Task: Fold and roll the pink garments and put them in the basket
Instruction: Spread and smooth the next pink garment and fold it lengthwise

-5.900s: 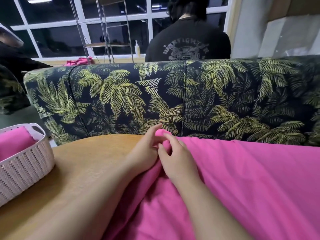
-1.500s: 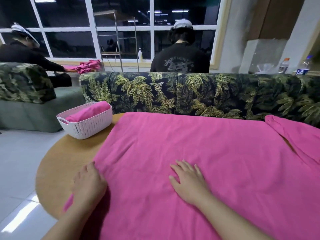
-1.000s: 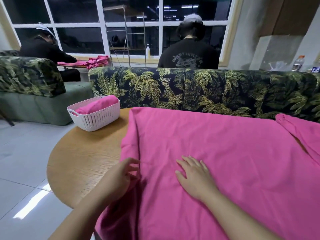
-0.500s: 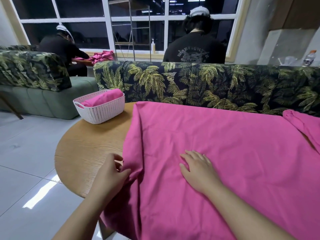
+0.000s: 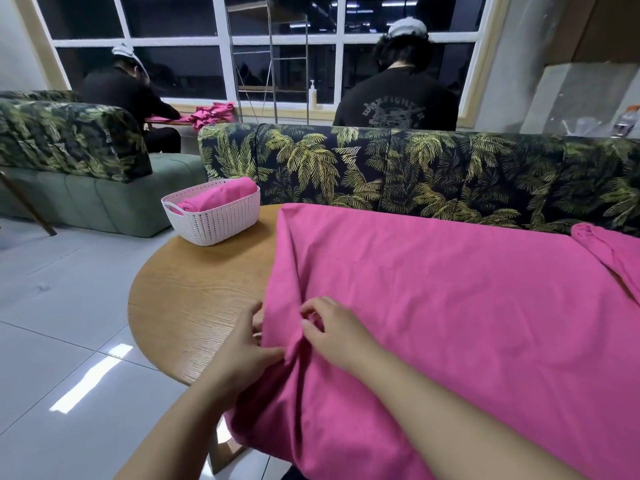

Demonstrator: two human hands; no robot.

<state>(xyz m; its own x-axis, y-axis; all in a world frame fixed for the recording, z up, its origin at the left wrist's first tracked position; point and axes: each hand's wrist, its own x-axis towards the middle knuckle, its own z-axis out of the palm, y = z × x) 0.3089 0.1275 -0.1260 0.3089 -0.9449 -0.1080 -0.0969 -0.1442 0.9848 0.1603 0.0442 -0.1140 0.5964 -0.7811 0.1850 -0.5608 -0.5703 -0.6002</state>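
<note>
Pink cloth, the garment [image 5: 450,306], lies spread over the right part of the round table [image 5: 194,289], its near edge hanging off the front. We note our left hand [image 5: 242,351] at the garment's left edge, thumb and fingers curled and pinching a raised fold of it. Our right hand [image 5: 332,327] lies just beside the left, on top of the cloth, fingers bent and nipping the same ridge from the other side. Both grips are nearly closed, with only fabric between the fingertips.

Compared with half a second ago, the right hand no longer lies flat on the cloth; it has moved left to meet the other hand and its fingers have curled. The left hand has kept its hold on the edge, and the fold between the two hands stands higher.

We record one container: a white woven basket [image 5: 211,220] at the table's far left, well apart from the hands. It holds a rolled pink garment [image 5: 221,197] lying lengthwise and rising slightly above the rim.

A sleeve [image 5: 609,251] lies at the far right, beside a leaf-print sofa [image 5: 415,168].
</note>
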